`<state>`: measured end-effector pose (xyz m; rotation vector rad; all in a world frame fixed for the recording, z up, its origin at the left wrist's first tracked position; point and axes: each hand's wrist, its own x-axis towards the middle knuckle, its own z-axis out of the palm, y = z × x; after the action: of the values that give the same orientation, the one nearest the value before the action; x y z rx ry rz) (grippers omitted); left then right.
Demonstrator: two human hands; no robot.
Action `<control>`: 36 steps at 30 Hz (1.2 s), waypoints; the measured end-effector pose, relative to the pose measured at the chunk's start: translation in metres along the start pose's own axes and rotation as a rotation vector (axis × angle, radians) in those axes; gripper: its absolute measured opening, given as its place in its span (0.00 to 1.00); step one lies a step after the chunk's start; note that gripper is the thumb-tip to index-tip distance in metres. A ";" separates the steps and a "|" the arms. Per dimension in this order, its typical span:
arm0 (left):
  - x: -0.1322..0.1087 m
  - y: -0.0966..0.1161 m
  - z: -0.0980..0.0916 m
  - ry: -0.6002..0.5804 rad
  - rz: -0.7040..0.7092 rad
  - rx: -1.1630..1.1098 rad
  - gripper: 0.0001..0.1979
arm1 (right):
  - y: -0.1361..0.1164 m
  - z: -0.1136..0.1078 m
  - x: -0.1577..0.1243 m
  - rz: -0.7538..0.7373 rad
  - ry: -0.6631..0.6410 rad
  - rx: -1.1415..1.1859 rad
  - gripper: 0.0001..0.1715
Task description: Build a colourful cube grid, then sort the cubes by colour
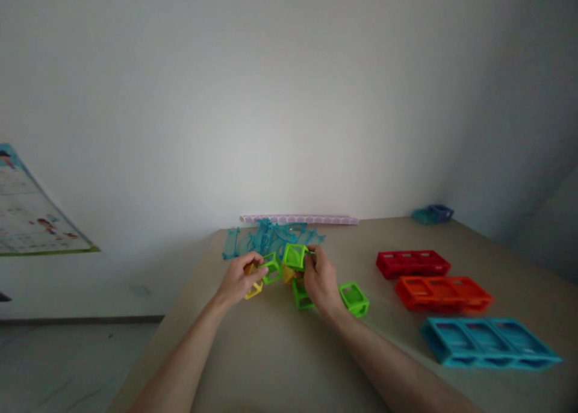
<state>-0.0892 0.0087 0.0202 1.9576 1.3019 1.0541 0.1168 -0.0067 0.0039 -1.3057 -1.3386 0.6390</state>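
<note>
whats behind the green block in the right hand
Beyond the green block in the right hand are translucent blue pieces, then a purple patterned strip by the wall. Whatever the block and hand cover cannot be seen.

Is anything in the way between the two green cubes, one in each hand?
Nothing visible: the left green cube, in the left hand, is close beside the right green cube, in the right hand. A yellow block shows just below.
</note>
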 end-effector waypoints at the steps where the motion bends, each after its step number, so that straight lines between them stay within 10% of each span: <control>1: 0.000 -0.001 0.000 0.002 -0.003 -0.013 0.10 | -0.001 0.000 -0.001 0.001 0.004 0.001 0.12; 22: 0.007 -0.006 0.004 0.157 -0.092 -0.301 0.14 | -0.012 -0.002 -0.015 -0.131 -0.042 -0.024 0.15; 36: 0.000 -0.004 0.007 0.005 0.116 0.226 0.05 | -0.010 -0.001 -0.018 -0.211 0.005 0.051 0.14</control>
<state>-0.0857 0.0097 0.0131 2.2227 1.3755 1.0030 0.1101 -0.0257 0.0079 -1.1065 -1.4239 0.5198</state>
